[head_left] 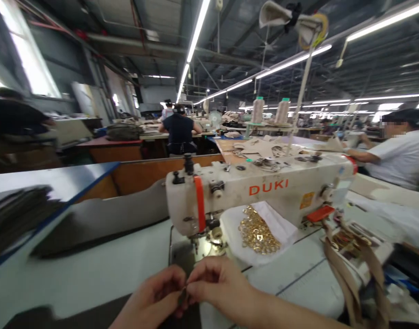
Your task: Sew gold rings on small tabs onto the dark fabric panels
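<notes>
My left hand (154, 297) and my right hand (219, 285) meet in front of the sewing machine (230, 192), fingertips closed in a pinch. Between them is a small dark green piece (182, 297), perhaps fabric; the fingers cover most of it. Just beyond my fingers lie the lit needle area (211, 246) and the metal plate. Right of the needle, a white cloth (281, 224) bears a heap of small gold-coloured metal rings (259, 233). Dark fabric (103, 315) extends under my left hand.
A long dark grey panel (107, 214) lies on the table at left, beside a stack of dark pieces (21, 219). On the right are a tray of metal parts (353, 237) and hanging tan straps (339, 269). Thread cones (258, 109) stand behind. Other people sit at nearby tables.
</notes>
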Motion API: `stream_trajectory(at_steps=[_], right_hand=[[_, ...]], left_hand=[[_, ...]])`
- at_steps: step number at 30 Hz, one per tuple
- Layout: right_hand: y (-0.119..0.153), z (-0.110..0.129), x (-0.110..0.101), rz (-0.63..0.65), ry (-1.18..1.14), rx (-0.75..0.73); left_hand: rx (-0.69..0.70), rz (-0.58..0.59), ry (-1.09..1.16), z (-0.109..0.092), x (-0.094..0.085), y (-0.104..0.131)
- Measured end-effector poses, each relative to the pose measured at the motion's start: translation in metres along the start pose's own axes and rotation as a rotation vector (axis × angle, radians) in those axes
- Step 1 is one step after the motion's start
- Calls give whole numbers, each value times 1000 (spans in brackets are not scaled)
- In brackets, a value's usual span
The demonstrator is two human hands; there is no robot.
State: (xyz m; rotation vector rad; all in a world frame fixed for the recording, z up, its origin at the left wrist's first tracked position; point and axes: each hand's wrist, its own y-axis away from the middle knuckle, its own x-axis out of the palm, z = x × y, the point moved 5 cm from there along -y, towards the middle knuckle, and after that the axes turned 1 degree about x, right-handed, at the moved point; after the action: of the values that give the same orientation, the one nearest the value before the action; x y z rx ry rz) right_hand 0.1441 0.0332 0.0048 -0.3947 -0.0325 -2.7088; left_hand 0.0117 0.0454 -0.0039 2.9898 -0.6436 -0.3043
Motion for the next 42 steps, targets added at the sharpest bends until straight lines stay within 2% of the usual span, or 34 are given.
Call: stream_trajectory(at_steps=[5, 8, 12, 17, 25, 31, 38, 42], right_hand=[[11, 7, 2, -31, 389, -101], [12, 6, 1, -16, 442, -131], [10, 9, -2, -25, 508, -205], [8, 9, -5, -94, 512, -255], [6, 7, -8, -147, 543, -235], [7, 3, -9, -137, 529, -261], [7, -4, -12, -89, 272, -145], [7, -3, -14, -91, 332, -123]], left_hand=[[52, -103, -164, -12, 2, 12], [78, -107, -165, -8, 1, 13], [108, -116, -37, -9, 0, 11], [115, -180, 108, -17, 2, 10], [78, -206, 94, -13, 0, 7], [93, -219, -20, -18, 2, 14], [192, -296, -225, -28, 2, 21], [209, -312, -267, -32, 2, 24]])
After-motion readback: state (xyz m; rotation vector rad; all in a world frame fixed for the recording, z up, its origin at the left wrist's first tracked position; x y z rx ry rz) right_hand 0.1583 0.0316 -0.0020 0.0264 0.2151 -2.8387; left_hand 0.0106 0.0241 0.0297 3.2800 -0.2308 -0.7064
